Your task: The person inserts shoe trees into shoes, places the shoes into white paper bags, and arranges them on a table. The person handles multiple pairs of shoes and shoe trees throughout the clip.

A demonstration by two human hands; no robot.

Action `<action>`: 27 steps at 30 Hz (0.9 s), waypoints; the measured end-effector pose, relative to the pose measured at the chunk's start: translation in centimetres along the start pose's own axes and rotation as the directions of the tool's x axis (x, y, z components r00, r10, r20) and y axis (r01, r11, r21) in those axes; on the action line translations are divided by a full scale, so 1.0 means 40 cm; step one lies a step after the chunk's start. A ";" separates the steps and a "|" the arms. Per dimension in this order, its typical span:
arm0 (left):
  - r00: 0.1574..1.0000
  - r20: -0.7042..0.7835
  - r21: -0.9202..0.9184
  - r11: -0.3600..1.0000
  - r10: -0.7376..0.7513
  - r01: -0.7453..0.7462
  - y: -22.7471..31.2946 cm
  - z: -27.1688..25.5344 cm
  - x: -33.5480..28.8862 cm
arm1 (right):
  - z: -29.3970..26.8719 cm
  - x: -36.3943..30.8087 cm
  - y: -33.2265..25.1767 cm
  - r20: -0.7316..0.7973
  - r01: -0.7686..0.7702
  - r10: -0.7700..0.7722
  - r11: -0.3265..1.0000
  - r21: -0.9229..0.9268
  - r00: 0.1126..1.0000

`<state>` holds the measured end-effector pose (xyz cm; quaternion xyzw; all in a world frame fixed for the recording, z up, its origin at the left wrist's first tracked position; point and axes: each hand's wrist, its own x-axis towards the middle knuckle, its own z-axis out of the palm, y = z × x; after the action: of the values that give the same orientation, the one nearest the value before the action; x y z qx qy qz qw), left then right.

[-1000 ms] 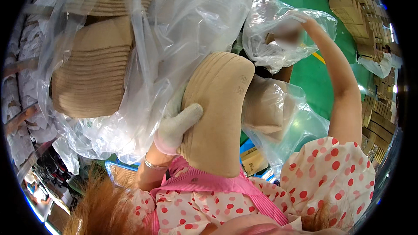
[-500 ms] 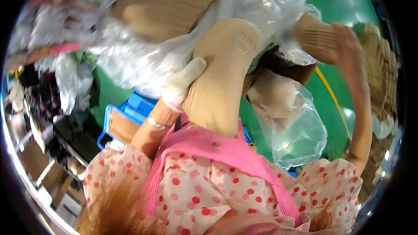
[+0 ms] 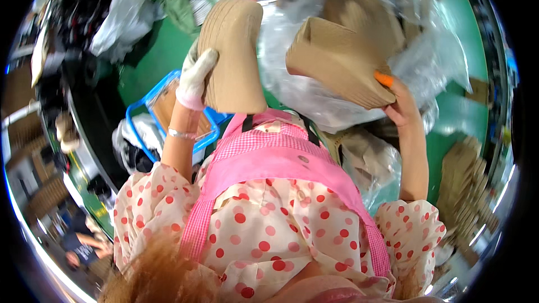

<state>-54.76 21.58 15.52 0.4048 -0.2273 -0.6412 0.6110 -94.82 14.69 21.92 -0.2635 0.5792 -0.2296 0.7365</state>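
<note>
Hands, two: white-gloved left hand, thumb over the face and palm at the left edge of one tan layered stack, held upright before the chest; bare right hand, with one orange finger cover, gripping the lower right end of a second tan stack, tilted. Layers in each cannot be counted. One further tan stack, blurred, lies beyond the second, among clear plastic. One blue frame with a brown panel stands near the left forearm; one pink apron is worn. Edges: the held stacks are apart, an open gap between them; green floor shows left of the gloved hand.
</note>
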 end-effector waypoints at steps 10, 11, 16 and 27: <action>0.969 -0.224 -0.184 0.972 0.103 -0.146 0.246 -0.381 -0.210 | 0.566 0.189 0.025 0.461 -0.522 0.518 0.843 -0.131 0.721; 0.987 -0.130 -0.142 0.984 0.090 -0.109 0.256 -0.466 -0.213 | 0.588 0.232 0.024 0.478 -0.542 0.562 0.817 -0.196 0.675; 0.987 -0.153 -0.209 0.975 0.037 -0.069 0.312 -0.581 -0.251 | 0.695 0.283 0.016 0.513 -0.399 0.699 0.711 -0.580 0.499; 0.750 -0.649 -0.306 0.858 0.129 -0.413 0.215 -0.695 -0.494 | 0.642 0.257 -0.022 0.440 -0.048 0.399 0.783 -0.621 0.805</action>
<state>-28.90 45.07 11.23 0.4044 0.0706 -0.4122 0.8134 -67.54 10.53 19.85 -0.4560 0.4125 0.1375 0.7766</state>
